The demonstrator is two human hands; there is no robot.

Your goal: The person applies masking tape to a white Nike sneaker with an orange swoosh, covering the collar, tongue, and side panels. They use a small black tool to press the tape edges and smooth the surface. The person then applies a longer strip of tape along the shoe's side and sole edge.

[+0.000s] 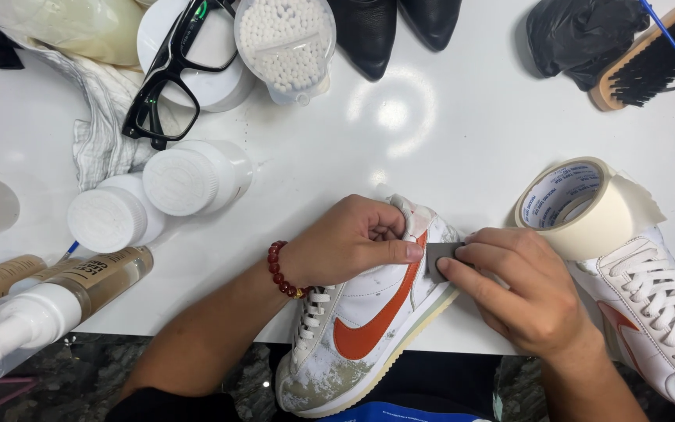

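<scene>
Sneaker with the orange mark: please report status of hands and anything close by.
Left hand grips sneaker at heel. Right hand presses grey pad on heel side. Tape roll beside right hand, not blocking.

Left hand (353, 242) covers the heel of the dirty sneaker (361, 328); its toe is cut off below. Second sneaker (650, 305), brush (650, 59) and foam bottle (33, 320) run past the edges.
</scene>
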